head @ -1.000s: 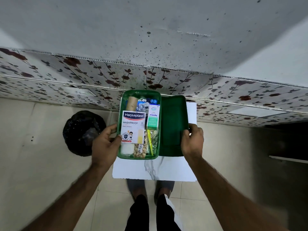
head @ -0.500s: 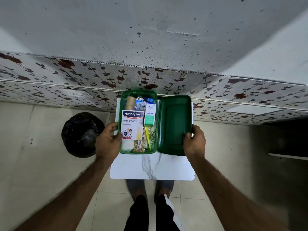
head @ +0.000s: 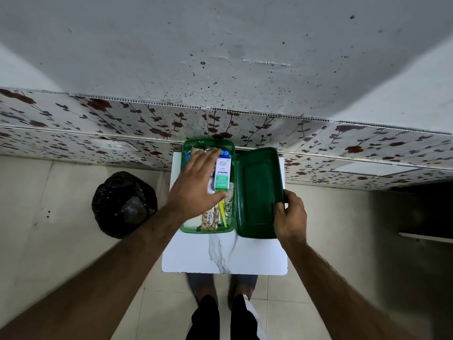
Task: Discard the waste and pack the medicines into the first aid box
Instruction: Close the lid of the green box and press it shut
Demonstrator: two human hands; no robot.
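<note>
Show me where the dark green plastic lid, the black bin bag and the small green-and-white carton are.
Dark green plastic lid (head: 257,192), head view, its inner panel.
Black bin bag (head: 123,204), head view, its crumpled middle.
Small green-and-white carton (head: 222,174), head view, its printed face.

green first aid box (head: 208,143), black bin bag (head: 123,204), floral wall panel (head: 98,123)

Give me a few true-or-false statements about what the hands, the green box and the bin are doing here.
1. The first aid box is open, its lid lying beside it. True.
2. The left hand rests flat on the packed items. True.
3. The right hand is inside the black bin bag. False: it grips the lid's edge.
4. The box stands on the floor. False: it is on a white table.
</note>
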